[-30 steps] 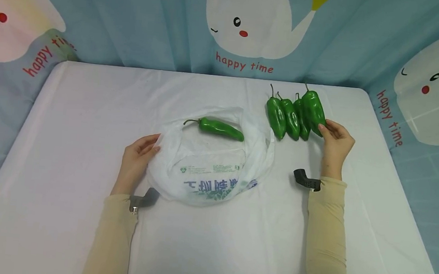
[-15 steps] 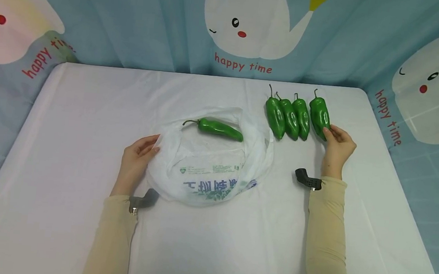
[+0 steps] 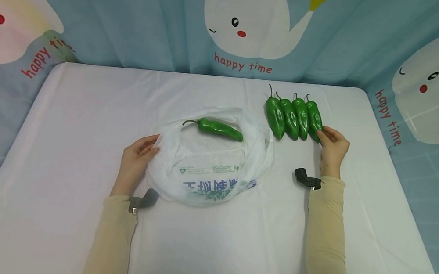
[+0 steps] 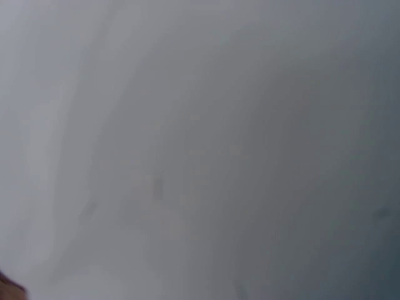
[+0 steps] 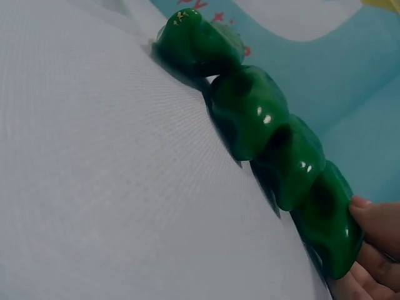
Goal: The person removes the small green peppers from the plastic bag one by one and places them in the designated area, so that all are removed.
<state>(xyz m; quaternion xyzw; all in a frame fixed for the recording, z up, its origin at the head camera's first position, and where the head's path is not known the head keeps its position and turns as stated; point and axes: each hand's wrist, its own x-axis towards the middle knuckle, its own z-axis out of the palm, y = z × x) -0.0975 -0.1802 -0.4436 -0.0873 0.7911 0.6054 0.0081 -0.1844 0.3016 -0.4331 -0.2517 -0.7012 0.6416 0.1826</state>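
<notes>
Left of centre in the head view, my left hand (image 3: 136,157) pinches the left rim of a white plastic bag (image 3: 165,167) that lies spread with its mouth wide. One green pepper (image 3: 220,129) rests inside it, stem to the left. My right hand (image 3: 333,148) holds the tip of the rightmost green pepper (image 3: 314,117) in a row. Three more peppers (image 3: 274,118) lie side by side to its left, stems pointing away. In the right wrist view, the thumb (image 5: 375,222) presses against the nearest pepper (image 5: 328,225). Blurred white plastic (image 4: 187,156) fills the left wrist view.
A white cloth (image 3: 64,139) covers the table. Blue curtains (image 3: 135,18) with whale prints stand along its back and both sides. A black camera mount (image 3: 306,179) sticks out from the right wrist, and another mount (image 3: 144,199) from the left.
My right hand first shifted the rightmost pepper right, away from the row, then back left and down beside the others. The left hand and bag have stayed put.
</notes>
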